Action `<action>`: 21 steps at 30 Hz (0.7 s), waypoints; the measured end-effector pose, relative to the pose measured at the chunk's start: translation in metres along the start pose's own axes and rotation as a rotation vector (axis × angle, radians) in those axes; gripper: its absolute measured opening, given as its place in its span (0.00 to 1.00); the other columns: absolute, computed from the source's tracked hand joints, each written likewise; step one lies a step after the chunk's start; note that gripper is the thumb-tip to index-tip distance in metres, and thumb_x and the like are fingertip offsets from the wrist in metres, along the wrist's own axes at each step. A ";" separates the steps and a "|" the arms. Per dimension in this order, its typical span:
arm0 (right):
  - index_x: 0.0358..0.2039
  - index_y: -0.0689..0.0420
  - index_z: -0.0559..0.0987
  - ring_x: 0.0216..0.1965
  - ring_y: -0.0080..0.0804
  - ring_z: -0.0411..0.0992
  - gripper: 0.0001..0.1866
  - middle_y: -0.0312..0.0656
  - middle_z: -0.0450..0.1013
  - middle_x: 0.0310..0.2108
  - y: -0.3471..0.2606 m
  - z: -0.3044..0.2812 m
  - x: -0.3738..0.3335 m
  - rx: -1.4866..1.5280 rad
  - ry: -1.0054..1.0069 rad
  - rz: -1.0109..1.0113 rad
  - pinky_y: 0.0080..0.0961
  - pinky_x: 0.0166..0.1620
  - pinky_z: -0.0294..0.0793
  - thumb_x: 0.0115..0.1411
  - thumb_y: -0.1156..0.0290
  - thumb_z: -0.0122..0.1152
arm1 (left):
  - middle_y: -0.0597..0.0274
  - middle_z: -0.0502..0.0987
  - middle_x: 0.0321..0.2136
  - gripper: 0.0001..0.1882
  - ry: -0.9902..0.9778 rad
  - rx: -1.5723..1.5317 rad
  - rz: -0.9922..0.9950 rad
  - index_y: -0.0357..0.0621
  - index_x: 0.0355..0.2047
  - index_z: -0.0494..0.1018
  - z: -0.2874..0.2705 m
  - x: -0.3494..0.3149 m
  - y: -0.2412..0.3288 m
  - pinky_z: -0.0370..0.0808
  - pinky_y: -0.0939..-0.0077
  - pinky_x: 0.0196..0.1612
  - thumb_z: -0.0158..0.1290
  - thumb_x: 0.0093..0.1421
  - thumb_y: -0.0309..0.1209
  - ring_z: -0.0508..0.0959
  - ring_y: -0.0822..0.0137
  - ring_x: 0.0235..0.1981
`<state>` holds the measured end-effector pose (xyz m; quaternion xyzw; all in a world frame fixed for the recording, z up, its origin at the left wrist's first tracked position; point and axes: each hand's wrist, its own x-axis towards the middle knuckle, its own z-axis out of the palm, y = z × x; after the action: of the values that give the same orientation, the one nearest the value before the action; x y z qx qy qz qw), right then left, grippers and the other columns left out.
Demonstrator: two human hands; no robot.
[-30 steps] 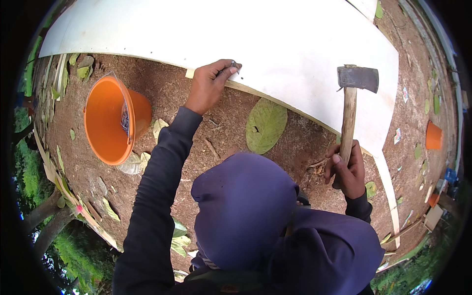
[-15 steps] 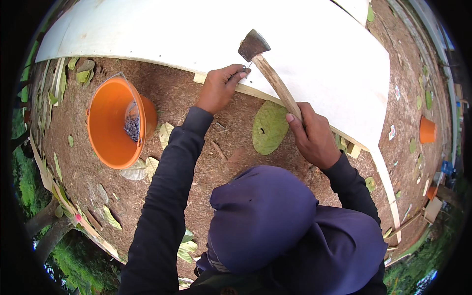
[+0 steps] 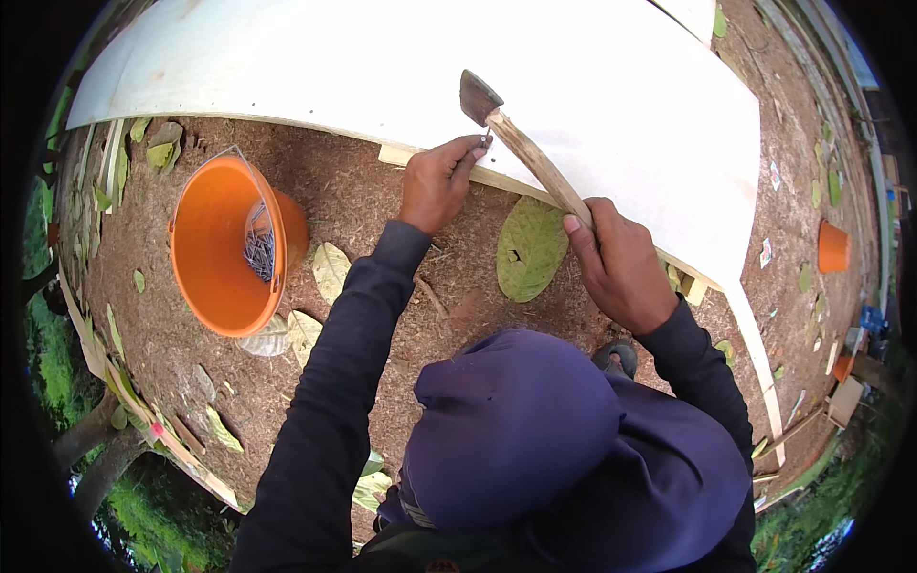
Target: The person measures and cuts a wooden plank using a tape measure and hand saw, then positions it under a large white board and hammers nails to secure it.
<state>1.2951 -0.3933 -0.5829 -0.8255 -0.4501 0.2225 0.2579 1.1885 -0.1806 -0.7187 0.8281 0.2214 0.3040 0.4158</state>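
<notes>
A nail (image 3: pixel 486 137) stands near the lower edge of a white panel (image 3: pixel 611 105), pinched between the thumb and fingers of my left hand (image 3: pixel 439 183). My right hand (image 3: pixel 626 267) is wrapped round the lower end of the wooden handle of a hatchet (image 3: pixel 540 164). Its dark metal head hangs just above and to the left of the nail, over the panel. Whether head and nail touch, I cannot tell. Several small nail heads dot the panel along that edge, and a pale wooden batten (image 3: pixel 511 184) shows beneath it.
To the left, an orange bucket (image 3: pixel 205 277) with loose nails (image 3: pixel 259 250) stands on brown ground. A large green leaf (image 3: pixel 531 250) lies between my arms. Dark blue cloth (image 3: pixel 516 430) fills the lower middle. Another orange bucket (image 3: pixel 834 246) is far right; a light strip (image 3: pixel 759 363) runs down the right side.
The hatchet head has shifted slightly left and down, and looks tilted differently. My left hand still pinches the nail. The whole view has shifted a little.
</notes>
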 end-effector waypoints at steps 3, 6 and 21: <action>0.40 0.65 0.68 0.26 0.61 0.71 0.15 0.57 0.71 0.23 -0.014 -0.005 0.003 -0.004 0.028 -0.011 0.51 0.31 0.69 0.74 0.63 0.50 | 0.48 0.84 0.34 0.09 0.052 -0.041 0.047 0.40 0.43 0.82 0.000 0.001 -0.004 0.80 0.66 0.36 0.59 0.65 0.30 0.86 0.53 0.33; 0.40 0.65 0.68 0.25 0.60 0.71 0.16 0.58 0.70 0.23 0.003 0.004 -0.002 -0.063 -0.015 0.021 0.50 0.31 0.69 0.74 0.62 0.49 | 0.49 0.85 0.36 0.10 0.016 0.024 0.017 0.40 0.43 0.82 -0.001 0.000 -0.002 0.81 0.66 0.37 0.59 0.65 0.30 0.86 0.53 0.34; 0.36 0.65 0.68 0.27 0.60 0.71 0.18 0.59 0.69 0.23 0.018 0.013 -0.008 -0.011 -0.022 0.083 0.49 0.32 0.68 0.74 0.61 0.50 | 0.53 0.85 0.41 0.11 0.010 0.056 0.045 0.42 0.44 0.83 0.002 -0.002 -0.008 0.82 0.66 0.41 0.61 0.64 0.31 0.86 0.55 0.38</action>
<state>1.2941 -0.4057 -0.6032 -0.8422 -0.4196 0.2398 0.2390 1.1874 -0.1780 -0.7267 0.8425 0.2132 0.3112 0.3845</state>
